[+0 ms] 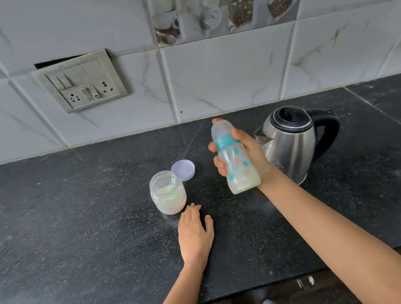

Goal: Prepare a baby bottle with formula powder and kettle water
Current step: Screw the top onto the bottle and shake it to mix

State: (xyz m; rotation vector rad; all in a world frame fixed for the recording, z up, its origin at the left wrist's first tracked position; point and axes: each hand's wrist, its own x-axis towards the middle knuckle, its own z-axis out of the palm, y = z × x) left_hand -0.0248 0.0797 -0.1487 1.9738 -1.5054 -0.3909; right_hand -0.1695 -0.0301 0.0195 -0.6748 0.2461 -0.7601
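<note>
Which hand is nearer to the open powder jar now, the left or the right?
Left. The left hand lies flat on the counter just in front of the powder jar, its fingertips almost at the jar's base. The right hand is off to the jar's right, holding the baby bottle.

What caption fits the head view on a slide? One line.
Right hand holds the capped baby bottle above the counter; left hand rests flat beside the open formula jar.
</note>
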